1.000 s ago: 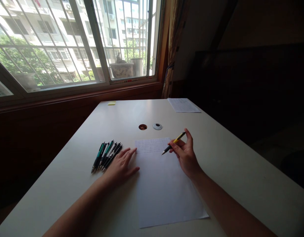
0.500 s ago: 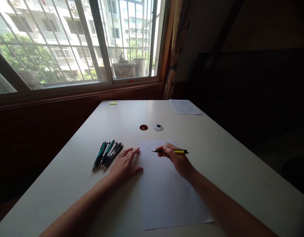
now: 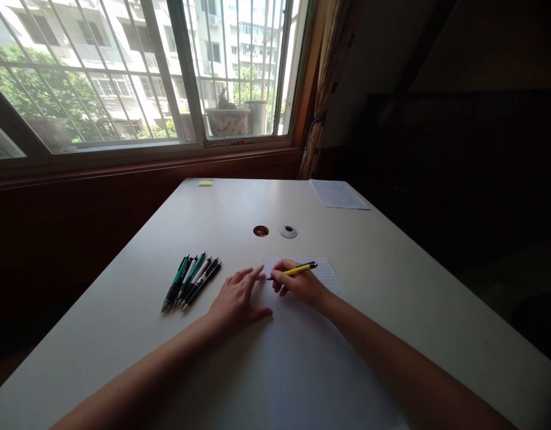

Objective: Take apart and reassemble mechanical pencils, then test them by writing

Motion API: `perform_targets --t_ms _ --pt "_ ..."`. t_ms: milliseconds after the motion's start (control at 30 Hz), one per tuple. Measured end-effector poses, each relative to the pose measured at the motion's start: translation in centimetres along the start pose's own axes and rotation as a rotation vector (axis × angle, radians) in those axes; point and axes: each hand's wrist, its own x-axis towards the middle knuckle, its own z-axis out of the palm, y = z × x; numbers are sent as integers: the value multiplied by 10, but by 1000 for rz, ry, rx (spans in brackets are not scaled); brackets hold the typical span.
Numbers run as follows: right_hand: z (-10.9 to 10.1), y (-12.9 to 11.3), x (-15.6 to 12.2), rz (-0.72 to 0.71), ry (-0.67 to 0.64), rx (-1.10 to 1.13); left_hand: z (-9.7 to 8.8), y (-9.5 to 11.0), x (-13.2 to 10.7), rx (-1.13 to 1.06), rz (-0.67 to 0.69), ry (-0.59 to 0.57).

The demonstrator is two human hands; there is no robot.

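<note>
A yellow and black pen [image 3: 301, 269] slants in my right hand [image 3: 297, 285], which is closed around it in a writing grip. Its tip points left, at the left side of a white sheet of paper [image 3: 311, 364], near the top. Rows of handwriting show at the top of the sheet, partly covered by my right hand. My left hand [image 3: 237, 295] lies open, fingers spread, with fingertips and thumb at the sheet's left edge. Left of it rests a bunch of several pens [image 3: 192, 282] in green, black and white.
The white table [image 3: 136, 334] has a round hole [image 3: 261, 231] and, beside it, a round grommet cover [image 3: 288, 231]. Written papers [image 3: 339, 194] lie at the far right corner, a yellow sticky note [image 3: 206, 183] at the far left. Beyond stands a barred window [image 3: 136, 71].
The sheet has shifted right, and my left hand has moved right with it. My right hand has moved left, and the pen is tilted more steeply.
</note>
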Motion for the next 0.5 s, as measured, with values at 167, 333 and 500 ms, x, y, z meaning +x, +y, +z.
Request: perform_targets --t_ms 167,333,500 --pt "10 11 8 15 53 -47 2 -3 0 -4 10 17" --pt "15 19 9 -14 109 -85 -2 -5 0 -15 21 31" --pt "15 22 9 1 119 -80 -7 -7 -1 19 89 35"
